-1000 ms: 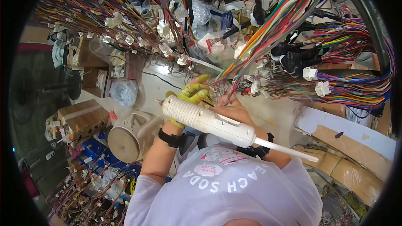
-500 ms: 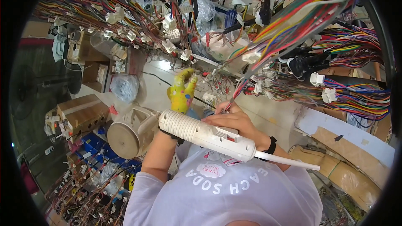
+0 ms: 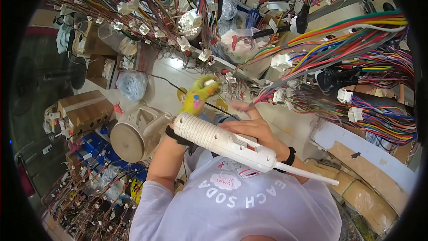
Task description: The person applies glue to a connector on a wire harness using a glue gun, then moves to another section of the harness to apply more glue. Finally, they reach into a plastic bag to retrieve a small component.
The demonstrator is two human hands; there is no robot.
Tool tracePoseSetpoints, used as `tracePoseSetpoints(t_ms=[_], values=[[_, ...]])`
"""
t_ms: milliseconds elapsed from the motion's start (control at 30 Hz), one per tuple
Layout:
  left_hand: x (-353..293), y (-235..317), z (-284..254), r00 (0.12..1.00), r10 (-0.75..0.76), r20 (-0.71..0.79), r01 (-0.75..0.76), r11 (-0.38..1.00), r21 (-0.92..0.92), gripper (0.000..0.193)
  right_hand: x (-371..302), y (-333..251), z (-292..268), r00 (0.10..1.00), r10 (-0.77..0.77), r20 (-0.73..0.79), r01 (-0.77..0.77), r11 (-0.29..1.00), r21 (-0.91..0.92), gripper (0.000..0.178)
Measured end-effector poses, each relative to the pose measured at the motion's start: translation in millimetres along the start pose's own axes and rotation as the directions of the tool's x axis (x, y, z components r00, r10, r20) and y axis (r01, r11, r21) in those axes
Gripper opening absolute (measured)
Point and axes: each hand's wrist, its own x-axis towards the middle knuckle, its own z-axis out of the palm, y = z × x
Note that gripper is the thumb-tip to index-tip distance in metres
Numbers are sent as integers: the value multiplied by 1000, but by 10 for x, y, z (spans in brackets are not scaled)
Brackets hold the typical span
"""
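This is a workshop (bundled wires (image 3: 370,21), connectors (image 3: 281,61)).

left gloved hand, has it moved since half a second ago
Yes: the left hand has shifted right, farther from the clear plastic bag.

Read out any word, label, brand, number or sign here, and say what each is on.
Pale lilac T-shirt: large white arched lettering, upside down in view; I won't copy the wording.
Pink-and-white print on its chest: smaller lettering, likewise not copied.
White tag near the wires: too small to read.
Pale plastic bag: faint marks, too small to read.
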Motion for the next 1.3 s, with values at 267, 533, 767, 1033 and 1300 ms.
tracePoseSetpoints(t_ms=[267, 533, 767, 1033, 1300], values=[[-377, 59, -271, 963, 41, -267, -117, 955, -273, 46, -43, 71, -27, 988, 154, -22, -151, 984, 94, 36], [-493, 4, -305, 992, -23, -123, -69, 716, -695, 49, -16, 21, -44, 987, 158, 9, -158, 987, 19, 48], [-507, 36, -369, 992, 70, -102, -114, 833, -541, 59, -216, 91, -83, 954, 297, -35, -295, 954, 50, 48], [-461, 109, -333, 993, 94, -69, -117, 842, -527, 60, -333, 43, -136, 943, 328, -64, -334, 919, -209, 34], [-364, 79, -340, 997, 79, 4, -56, 747, -663, 54, -425, 149, -66, 861, 508, -20, -509, 860, -38, 28]])
